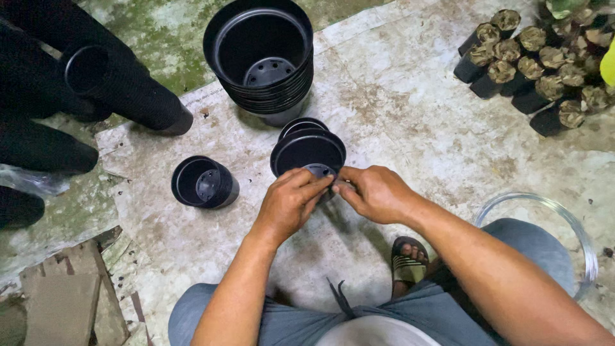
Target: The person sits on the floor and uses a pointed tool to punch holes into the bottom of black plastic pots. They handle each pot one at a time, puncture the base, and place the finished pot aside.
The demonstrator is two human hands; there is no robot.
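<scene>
While black pot (pixel 306 152) sits just beyond knuckles, left hand (pixel 289 202), right hand (pixel 375 192) pinch its near rim.

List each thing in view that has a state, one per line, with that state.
Left hand: closed on small black pot.
Right hand: pinching the same pot's rim.
Small black pot: held, tilted, empty.
Single pot: on the floor, tilted, empty.
Large pot stack: nested, upright, empty.
Filled pots: packed with soil.
</scene>
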